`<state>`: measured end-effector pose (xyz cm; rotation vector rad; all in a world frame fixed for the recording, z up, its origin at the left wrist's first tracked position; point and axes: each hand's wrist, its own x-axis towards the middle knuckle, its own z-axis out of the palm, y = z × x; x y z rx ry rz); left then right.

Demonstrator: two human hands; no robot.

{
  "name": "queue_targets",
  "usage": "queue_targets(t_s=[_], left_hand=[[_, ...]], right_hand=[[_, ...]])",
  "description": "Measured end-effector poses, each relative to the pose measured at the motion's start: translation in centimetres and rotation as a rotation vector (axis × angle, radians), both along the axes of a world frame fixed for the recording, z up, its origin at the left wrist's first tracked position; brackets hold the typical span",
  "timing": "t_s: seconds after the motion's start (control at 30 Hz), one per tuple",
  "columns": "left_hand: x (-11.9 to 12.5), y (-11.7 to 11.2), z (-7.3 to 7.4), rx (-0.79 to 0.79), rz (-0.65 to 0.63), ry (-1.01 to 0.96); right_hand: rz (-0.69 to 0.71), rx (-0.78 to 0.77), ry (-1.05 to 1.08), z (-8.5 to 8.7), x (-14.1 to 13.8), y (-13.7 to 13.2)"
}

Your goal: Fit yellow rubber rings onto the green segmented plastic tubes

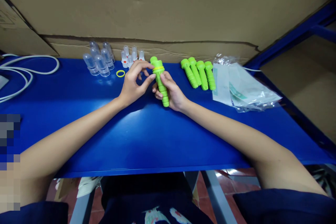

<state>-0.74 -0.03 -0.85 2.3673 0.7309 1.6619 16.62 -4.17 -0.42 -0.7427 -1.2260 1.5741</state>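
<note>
Bright green ribbed plastic handle with a threaded neck and knobbed top (164,92): in the right hand (175,92), in front of the wearer about mid-table, top end leaning away and a bit left. A thin yellow ring (158,68) sits around it just below the threads.

Right hand: wrapped on the ribbed shaft, thumb along the near face, fingers curled behind. Left hand (133,84): thumb and index arched toward the neck, tips at its left edge. Can't tell if they're pinching the ring or only resting there.

Handling, my read: light, stiff, probably hollow moulded plastic. Ribs should give decent grip; smooth bands between them may slip if fingers are damp. Hold low on the shaft, keep off the threads. Ring looks thin and likely flexible: push evenly from both sides or it'll cock on the neck.

Around it: loose yellow ring (120,73) lying flat left of the left hand. Behind that, clear ridged plastic cups (101,65) and small clear-domed pieces with white-and-red bases (124,59); cups look rigid, could crack or topple if knocked. Right side: four matching green handles (202,73) in a row, then clear plastic bags with white-and-green paper (244,91), likely slippery. All on the glossy blue tabletop (126,147).
</note>
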Motion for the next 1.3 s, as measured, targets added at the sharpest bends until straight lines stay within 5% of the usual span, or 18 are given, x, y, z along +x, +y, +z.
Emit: queue_targets(t_s=[1.3], left_hand=[[0.08,-0.45,0.47,-0.073,-0.005,0.043]], right_hand=[[-0.015,-0.063,0.043,0.36,-0.24,-0.33]])
